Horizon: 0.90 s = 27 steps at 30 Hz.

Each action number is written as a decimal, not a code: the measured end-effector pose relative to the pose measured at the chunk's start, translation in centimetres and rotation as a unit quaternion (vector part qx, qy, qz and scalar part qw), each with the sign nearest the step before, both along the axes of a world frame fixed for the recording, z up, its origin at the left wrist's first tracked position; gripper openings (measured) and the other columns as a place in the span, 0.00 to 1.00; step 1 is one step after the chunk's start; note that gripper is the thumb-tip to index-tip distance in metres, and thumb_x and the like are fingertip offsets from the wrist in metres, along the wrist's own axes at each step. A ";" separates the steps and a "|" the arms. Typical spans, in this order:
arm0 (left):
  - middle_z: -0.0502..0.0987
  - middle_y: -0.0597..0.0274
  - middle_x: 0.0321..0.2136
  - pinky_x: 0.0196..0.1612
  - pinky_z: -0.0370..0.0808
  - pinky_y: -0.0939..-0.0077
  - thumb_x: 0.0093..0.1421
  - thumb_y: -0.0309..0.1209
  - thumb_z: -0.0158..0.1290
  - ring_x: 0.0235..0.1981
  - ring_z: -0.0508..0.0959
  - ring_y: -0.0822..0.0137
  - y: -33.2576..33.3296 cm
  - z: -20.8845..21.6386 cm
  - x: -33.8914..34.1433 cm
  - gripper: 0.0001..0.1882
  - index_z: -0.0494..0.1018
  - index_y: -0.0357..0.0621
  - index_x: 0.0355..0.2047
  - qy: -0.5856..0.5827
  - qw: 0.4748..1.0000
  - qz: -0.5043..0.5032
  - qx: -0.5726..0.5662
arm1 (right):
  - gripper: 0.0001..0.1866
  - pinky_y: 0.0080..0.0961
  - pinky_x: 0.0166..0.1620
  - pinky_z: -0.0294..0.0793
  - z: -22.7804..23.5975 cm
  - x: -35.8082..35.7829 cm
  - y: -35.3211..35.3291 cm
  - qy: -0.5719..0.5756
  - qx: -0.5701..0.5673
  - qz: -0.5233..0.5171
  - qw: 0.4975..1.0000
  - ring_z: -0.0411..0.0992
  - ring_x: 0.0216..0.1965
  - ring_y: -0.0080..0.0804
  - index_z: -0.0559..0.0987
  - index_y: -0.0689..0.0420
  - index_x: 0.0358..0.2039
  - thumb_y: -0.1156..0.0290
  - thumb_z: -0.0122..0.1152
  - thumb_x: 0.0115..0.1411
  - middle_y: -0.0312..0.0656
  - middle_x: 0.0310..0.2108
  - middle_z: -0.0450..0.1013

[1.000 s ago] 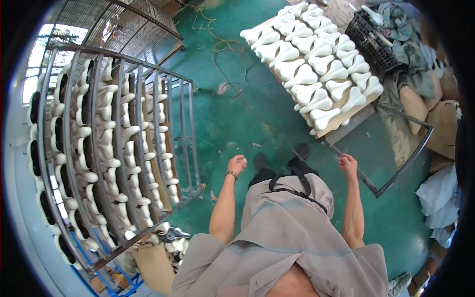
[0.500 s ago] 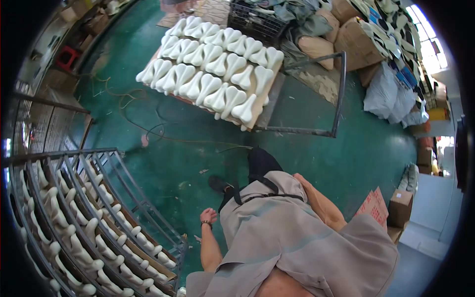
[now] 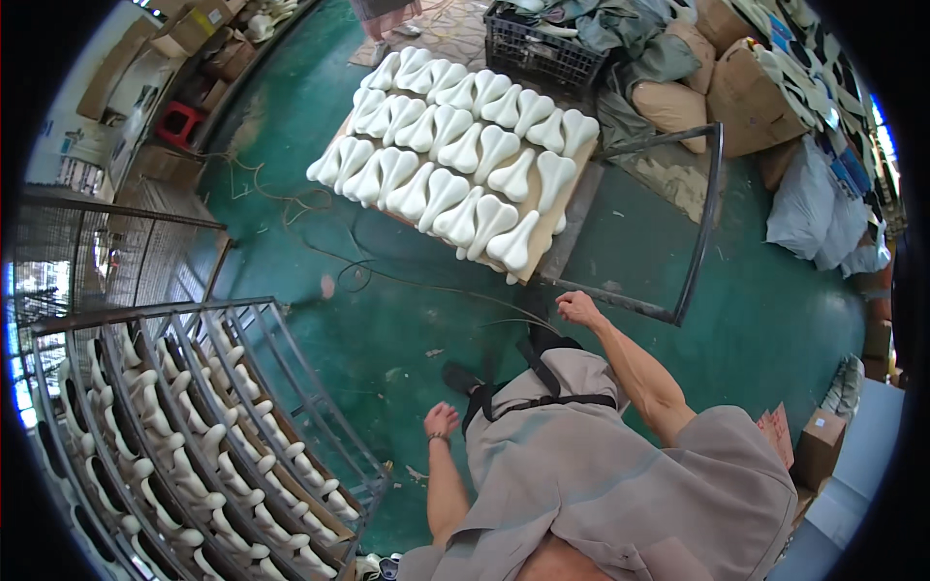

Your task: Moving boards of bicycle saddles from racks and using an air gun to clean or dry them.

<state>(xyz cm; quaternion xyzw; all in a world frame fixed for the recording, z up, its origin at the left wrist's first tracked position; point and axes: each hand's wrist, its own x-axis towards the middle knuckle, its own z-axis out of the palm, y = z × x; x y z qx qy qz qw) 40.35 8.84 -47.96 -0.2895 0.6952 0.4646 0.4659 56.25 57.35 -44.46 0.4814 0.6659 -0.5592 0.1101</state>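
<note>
My left hand [image 3: 441, 419], with a bracelet at the wrist, hangs beside my apron [image 3: 552, 445], its fingers loosely curled around nothing. My right hand [image 3: 578, 308] is out in front of my body, closed and holding nothing I can see, just short of the metal cart frame [image 3: 668, 316]. Ahead, white pieces shaped like bicycle saddles [image 3: 450, 145] lie in rows on a board [image 3: 570, 201]. Neither hand touches them. On my left stands a metal rack [image 3: 315, 387] whose shelves carry several rows of similar off-white pieces [image 3: 228, 474].
A thin hose [image 3: 426, 283] trails over the green floor [image 3: 378, 334]. Behind the board is a black crate [image 3: 538, 48] heaped with cloth. Grey plastic bags [image 3: 809, 208] and cartons [image 3: 751, 102] are piled at the right. At the far edge a person's legs [image 3: 387, 24] show.
The view has shifted, so the board and rack sit farther right in it. My right hand has come forward from beside the apron toward the cart. My left hand still hangs low.
</note>
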 end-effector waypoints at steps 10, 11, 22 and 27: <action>0.84 0.60 0.37 0.30 0.81 0.76 0.70 0.31 0.57 0.32 0.83 0.71 22.8 -3.0 -3.5 0.17 0.75 0.41 0.57 0.035 0.969 -0.164 0.179 | 0.15 0.45 0.49 0.80 -6.6 0.0 2.6 0.002 0.029 0.106 0.994 0.81 0.43 0.57 0.86 0.57 0.36 0.67 0.53 0.58 0.52 0.39 0.83; 0.85 0.60 0.39 0.31 0.84 0.72 0.70 0.32 0.58 0.33 0.85 0.68 22.9 -4.8 -4.5 0.18 0.75 0.42 0.58 0.050 0.976 -0.167 0.128 | 0.15 0.47 0.52 0.80 -7.0 -0.8 1.6 -0.001 0.022 0.070 0.997 0.80 0.46 0.57 0.87 0.58 0.38 0.67 0.54 0.59 0.53 0.41 0.83; 0.84 0.58 0.42 0.41 0.82 0.77 0.69 0.31 0.58 0.40 0.84 0.70 38.3 -23.2 -2.4 0.20 0.74 0.38 0.59 0.015 0.980 -0.170 0.101 | 0.24 0.52 0.52 0.79 -33.6 -0.3 2.7 -0.113 0.173 0.270 0.940 0.79 0.48 0.60 0.80 0.57 0.54 0.52 0.60 0.67 0.59 0.46 0.79; 0.84 0.55 0.46 0.43 0.84 0.72 0.71 0.30 0.57 0.42 0.85 0.66 31.9 -31.5 1.2 0.19 0.74 0.39 0.60 -0.033 0.989 -0.138 0.052 | 0.23 0.51 0.50 0.80 -43.9 -2.4 -1.2 -0.216 -0.056 0.371 0.902 0.82 0.45 0.59 0.86 0.59 0.41 0.51 0.53 0.71 0.57 0.42 0.82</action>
